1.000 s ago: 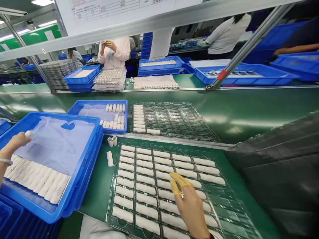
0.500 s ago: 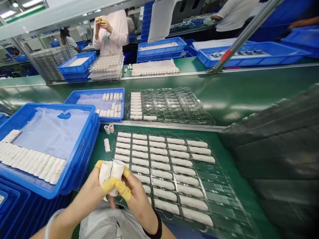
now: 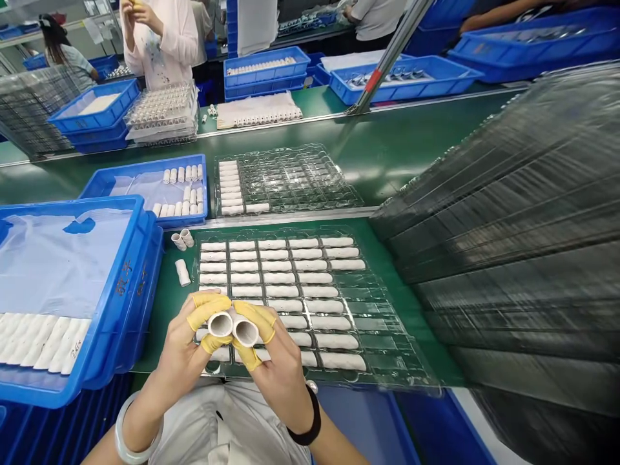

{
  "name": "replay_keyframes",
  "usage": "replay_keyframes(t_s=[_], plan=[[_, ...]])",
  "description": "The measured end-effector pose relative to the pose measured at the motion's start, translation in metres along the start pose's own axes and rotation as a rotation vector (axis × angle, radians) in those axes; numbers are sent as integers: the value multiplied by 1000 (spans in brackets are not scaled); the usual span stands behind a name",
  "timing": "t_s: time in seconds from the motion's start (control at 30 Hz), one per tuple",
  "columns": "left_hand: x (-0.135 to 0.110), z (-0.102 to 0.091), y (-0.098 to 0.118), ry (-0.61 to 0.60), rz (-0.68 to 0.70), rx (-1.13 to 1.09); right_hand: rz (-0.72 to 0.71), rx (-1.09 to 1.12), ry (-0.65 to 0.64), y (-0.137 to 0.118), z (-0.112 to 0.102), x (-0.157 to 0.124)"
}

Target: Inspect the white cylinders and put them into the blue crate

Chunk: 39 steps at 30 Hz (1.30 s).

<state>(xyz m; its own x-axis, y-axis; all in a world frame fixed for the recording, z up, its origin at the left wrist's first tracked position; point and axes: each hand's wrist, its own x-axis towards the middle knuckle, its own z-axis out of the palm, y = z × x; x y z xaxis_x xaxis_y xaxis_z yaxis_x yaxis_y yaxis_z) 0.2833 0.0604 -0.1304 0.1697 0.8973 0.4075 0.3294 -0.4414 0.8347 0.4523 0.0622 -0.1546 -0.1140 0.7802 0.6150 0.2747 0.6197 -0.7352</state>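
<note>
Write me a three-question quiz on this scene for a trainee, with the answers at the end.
1. True or false: the left hand and the right hand hold two tubes side by side, open ends facing the camera.

2. Choose one: how many loose tubes are between the near blue bin and the near tray?
A. One
B. Three
C. Six

3. Fill in the gap: the black band is on the ____ wrist.

Key: 1. True. 2. B. 3. Right.
</note>
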Motion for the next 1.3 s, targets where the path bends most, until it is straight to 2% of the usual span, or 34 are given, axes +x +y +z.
replay_keyframes(t_s=[0.27,0.5,0.6,0.67,0.73,0.83,0.93,1.03,1.13,1.2,1.3], plan=[[4,-3,-1,47,81,94,-48,-68,12,-1,2,4],[5,-5,-1,62,71,109,-49,-76,-6,-2,5,5],[4,-7,0,72,6,77,-52,-67,-7,-2,5,6],[4,-10,2,55,-112,12,-20,-28,-27,-2,4,8],[6,-13,3,2,-286,-139,112,78,-98,-3,2,12],[9,-13,3,-20,-610,-532,542,482,-242,-4,-1,20],[15,-5,3,96,-889,-924,998,1032,-260,-2,1,25],[22,2,3,278,-1102,-1184,1273,1424,-149,6,5,25],[30,4,5,434,-1292,-1298,1410,1633,-96,14,8,21],[33,3,6,450,-1350,-1316,1420,1706,-104,17,8,19],[33,1,6,430,-1362,-1327,1393,1752,-105,16,8,20]])
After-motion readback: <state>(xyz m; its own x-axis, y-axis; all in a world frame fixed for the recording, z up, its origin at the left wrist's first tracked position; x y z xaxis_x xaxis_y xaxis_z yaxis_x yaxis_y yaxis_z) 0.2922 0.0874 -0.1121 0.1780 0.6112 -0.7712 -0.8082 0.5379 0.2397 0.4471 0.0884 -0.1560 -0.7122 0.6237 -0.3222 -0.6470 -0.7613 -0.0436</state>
